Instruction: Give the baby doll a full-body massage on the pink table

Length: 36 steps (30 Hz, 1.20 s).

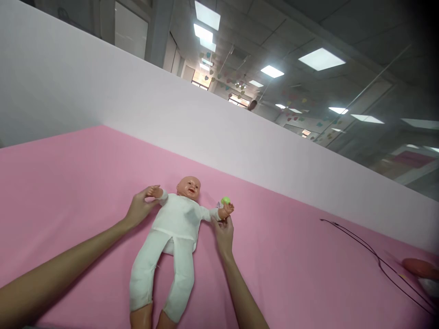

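Note:
A baby doll (176, 217) in a white top and white trousers lies on its back on a pink surface (281, 256), arms spread to both sides. My left hand (141, 208) holds the doll's hand and cuff at the left of the picture, fingers closed round it. At the doll's other wrist, my right hand (224, 233) pinches the white cuff from below. A light green round object (225, 200) shows just behind that doll hand, partly hidden by it.
A white partition wall (206, 130) rises behind the pink surface. Thin dark cables (373, 251) run along the right side, near a reddish rounded object (420, 267) and something white at the right edge. Ceiling lights show beyond the wall.

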Motion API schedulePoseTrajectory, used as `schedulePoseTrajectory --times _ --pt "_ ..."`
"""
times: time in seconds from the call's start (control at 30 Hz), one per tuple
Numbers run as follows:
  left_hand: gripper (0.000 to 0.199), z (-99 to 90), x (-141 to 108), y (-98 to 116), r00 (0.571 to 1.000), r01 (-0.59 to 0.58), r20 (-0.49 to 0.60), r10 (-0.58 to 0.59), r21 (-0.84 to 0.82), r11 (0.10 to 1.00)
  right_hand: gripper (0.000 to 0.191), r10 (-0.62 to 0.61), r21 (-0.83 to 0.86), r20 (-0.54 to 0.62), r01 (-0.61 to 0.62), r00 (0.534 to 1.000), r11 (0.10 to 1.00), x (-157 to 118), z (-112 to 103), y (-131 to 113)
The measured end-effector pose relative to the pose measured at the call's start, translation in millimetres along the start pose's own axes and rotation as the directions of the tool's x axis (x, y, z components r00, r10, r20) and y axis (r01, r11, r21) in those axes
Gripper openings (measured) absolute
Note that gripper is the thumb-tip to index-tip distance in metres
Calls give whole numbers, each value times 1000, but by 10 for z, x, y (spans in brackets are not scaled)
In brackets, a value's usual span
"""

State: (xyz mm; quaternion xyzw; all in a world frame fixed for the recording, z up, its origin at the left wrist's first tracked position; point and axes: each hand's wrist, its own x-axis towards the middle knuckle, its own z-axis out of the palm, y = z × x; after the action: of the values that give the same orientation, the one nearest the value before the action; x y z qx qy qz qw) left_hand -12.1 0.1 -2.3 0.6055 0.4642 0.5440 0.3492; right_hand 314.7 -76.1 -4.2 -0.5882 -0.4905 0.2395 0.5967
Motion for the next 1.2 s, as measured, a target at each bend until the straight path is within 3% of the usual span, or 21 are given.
schedulePoseTrajectory --times 0.07,0.1,0.2,0.27,0.33,0.4,0.47,0.5,0.57,0.63,0.73,0.83,0.93,0.97,1.0,1.1,1.13,1.2 --pt "38 14 -74 -11 979 -182 116 168 129 975 42 -180 -137 106 194 978 971 -29 33 -40" --pt "34 12 -93 -25 941 -307 204 271 171 936 35 -263 -194 195 300 945 934 -50 48 -51" --pt "31 -6 -86 -89 735 -640 428 526 179 747 32 -408 -274 460 563 789 780 -126 91 -53" --pt "31 -12 -67 -121 652 -722 493 576 173 670 36 -422 -299 542 636 727 711 -171 120 -44" --pt "31 -6 -67 -132 670 -706 482 565 176 686 38 -427 -311 537 641 728 702 -198 146 -34" --pt "30 14 -89 -134 773 -591 404 489 178 787 35 -420 -295 449 574 789 764 -198 166 -14" --pt "33 38 -106 -154 910 -376 245 335 148 915 29 -341 -227 263 401 903 887 -171 167 30" --pt "37 48 -102 -177 959 -258 150 242 105 960 27 -259 -164 151 283 954 945 -149 158 62" --pt "48 53 -62 -243 998 -53 -34 52 -28 998 35 -49 -1 -29 49 998 999 -94 119 134" --pt "53 34 10 -315 984 89 -137 -114 -174 981 45 113 151 -109 -96 988 984 -42 68 193" --pt "56 -7 96 -359 963 184 -133 -233 -305 935 51 177 279 -104 -142 979 950 -5 15 206" --pt "47 -6 74 -308 986 65 -138 -99 -231 971 53 86 258 -85 -61 993 964 -33 22 155" --pt "31 44 -23 -242 981 -190 -46 190 7 982 45 -164 143 25 159 986 977 -98 59 143" --pt "26 64 -51 -233 947 -320 34 318 69 945 40 -269 91 109 259 957 961 -122 69 154" --pt "23 83 -72 -232 888 -456 120 444 103 884 37 -360 38 205 360 910 932 -146 78 167" --pt "31 117 -81 -266 666 -733 300 683 91 674 48 -491 -89 423 575 761 813 -210 93 192" --pt "33 119 -74 -282 632 -761 321 705 88 643 51 -501 -115 452 605 738 788 -227 99 190" --pt "33 116 -63 -306 639 -753 337 691 92 651 51 -504 -134 456 617 733 776 -250 118 177"
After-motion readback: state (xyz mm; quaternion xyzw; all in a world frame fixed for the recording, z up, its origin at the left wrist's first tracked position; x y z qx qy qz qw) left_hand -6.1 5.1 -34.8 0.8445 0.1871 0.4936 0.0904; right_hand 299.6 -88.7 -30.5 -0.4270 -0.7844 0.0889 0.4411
